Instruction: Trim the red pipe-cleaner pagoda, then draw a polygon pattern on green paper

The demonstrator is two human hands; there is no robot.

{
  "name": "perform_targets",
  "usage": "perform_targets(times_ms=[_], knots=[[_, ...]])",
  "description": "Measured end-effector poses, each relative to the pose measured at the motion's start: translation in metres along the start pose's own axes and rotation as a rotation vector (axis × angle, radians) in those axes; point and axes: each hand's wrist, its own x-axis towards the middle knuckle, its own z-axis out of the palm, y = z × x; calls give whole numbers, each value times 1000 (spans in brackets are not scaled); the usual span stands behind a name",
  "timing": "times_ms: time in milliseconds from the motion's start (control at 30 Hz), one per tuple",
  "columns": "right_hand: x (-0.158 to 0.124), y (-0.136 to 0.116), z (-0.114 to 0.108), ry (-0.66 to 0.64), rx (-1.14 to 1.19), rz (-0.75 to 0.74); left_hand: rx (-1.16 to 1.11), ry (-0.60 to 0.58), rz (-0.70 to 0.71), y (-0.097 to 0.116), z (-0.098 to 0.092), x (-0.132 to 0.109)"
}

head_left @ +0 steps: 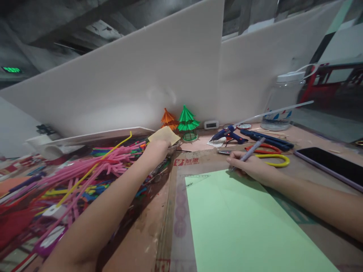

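My right hand (249, 166) is closed around a grey pen (251, 150), its tip at the far right corner of a light green paper sheet (238, 223) lying on the table. My left hand (157, 147) reaches far forward and holds a small yellow paper piece (164, 135) by its lower edge, above the pile of coloured straws (85, 173). The fingers of that hand are mostly hidden behind the wrist.
Orange paper tree (168, 120) and green paper tree (187, 122) stand by the white partition (141, 75). A blue glue gun (229, 135), red scissors (265, 148), a yellow-handled tool (273, 160), a phone (331, 164) and a clear water bottle (282, 102) sit at right.
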Motion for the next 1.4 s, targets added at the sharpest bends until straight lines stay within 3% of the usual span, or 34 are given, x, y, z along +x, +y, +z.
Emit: perform_targets(times_ms=[233,333,433,600,867,1000,1133,1333,1400], knots=[[-1,-1,0,12,-54,-1,4,-75,74,23,-7,-56],[-1,-1,0,19,-73,3,-64,-152,148,25,-17,-68],[-1,-3,1,21,-84,19,-138,-192,161,20,-29,-65],[-2,-5,0,14,-95,24,-142,-112,15,9,-32,-52],[-1,1,-2,-13,-83,9,-237,-469,126,-1,-20,-51],[-2,2,-2,-24,-80,1,-312,-556,188,-1,-22,-50],[-2,3,-2,-24,-72,-19,-323,-475,159,0,-24,-49],[-5,-8,-4,42,-25,-136,-258,-32,51,21,-38,-59],[-12,-16,-1,58,-12,-232,-264,21,93,40,-38,-67]])
